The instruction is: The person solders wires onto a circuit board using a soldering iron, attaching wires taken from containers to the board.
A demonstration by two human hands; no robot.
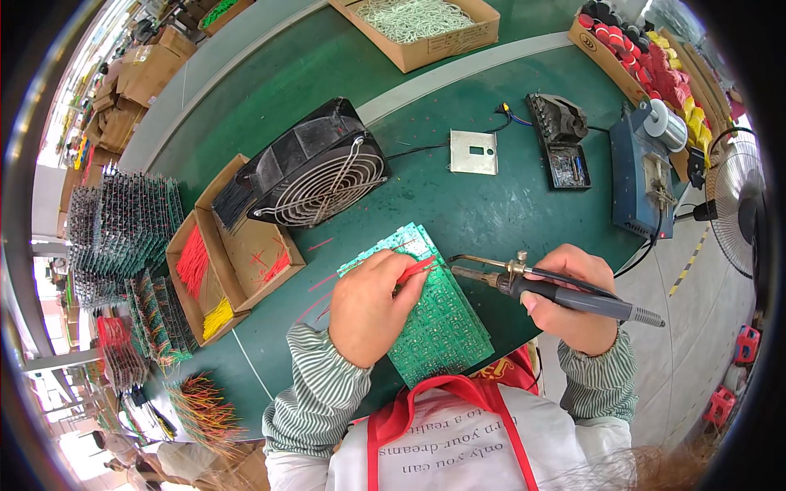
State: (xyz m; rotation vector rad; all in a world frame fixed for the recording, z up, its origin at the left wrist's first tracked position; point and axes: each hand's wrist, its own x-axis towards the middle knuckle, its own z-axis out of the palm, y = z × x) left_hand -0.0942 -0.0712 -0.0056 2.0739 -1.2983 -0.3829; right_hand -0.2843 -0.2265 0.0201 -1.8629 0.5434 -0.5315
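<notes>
A green circuit board panel (446,327) lies on the green table in front of me. My left hand (366,304) rests over its left side, thumb and fingers pinched on red wires (419,268). The wire ends poke out past the fingertips above the board. My right hand (585,334) is wrapped round the dark handle of a soldering iron (602,305), which has a thin curved feed tube mounted along it. The iron's tip points left, close to the wire ends; I cannot tell whether they touch.
A black fan (319,168) stands behind my left hand, beside a cardboard box (282,274) of red and yellow wires. Stacked boards (123,237) stand far left. A blue soldering station (634,184) with a solder reel (666,127) and a black tool holder (559,123) are at right.
</notes>
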